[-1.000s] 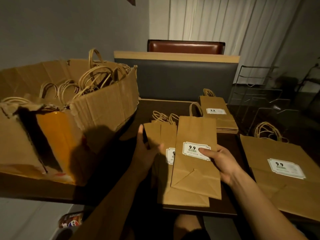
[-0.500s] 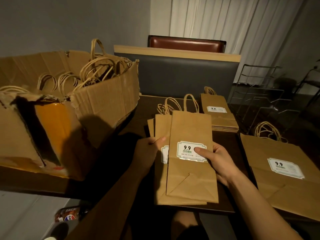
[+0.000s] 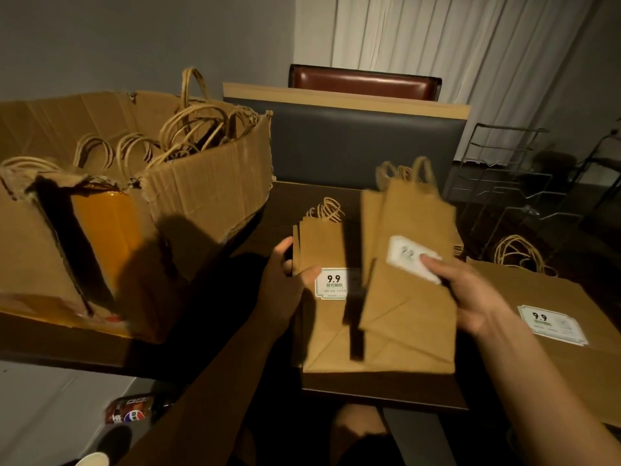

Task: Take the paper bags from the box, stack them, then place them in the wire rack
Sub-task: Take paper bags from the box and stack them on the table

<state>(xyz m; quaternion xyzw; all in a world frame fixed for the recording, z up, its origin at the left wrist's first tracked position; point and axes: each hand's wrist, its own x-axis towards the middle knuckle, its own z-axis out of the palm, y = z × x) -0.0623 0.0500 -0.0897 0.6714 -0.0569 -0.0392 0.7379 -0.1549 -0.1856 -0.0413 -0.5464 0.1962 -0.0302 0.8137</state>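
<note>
The paper bags are flat, folded kraft paper with twisted cord handles, so I would judge them light and thin, stiff enough across the folded bottom to be slid as a sheet but apt to bend or fan apart if taken by one corner. The surface looks dry and not slippery. The best hold is probably at a side edge, near the label in the middle, thumb on top and fingers beneath, keeping clear of the loose handles, which could snag.

The left hand (image 3: 289, 280) grips the left edge of a small stack of bags (image 3: 322, 317) lying on the near part of the counter (image 3: 279, 210), its thumb pressed on the top face beside the white label. The right hand (image 3: 470, 297) pinches a single bag (image 3: 410, 297) at its right edge, thumb on its label; this bag is blurred and tilted, overlapping the right side of the stack. More bags stand in the cardboard box (image 3: 201, 196) at left, a larger bag (image 3: 554, 311) lies at right, and the wire rack (image 3: 504, 183) stands at far right.

Half a second ago the single bag lay squarely over the stack with both hands framing it; now it has swung right and risen, uncovering the stack's label, and the left thumb has moved onto the stack.
</note>
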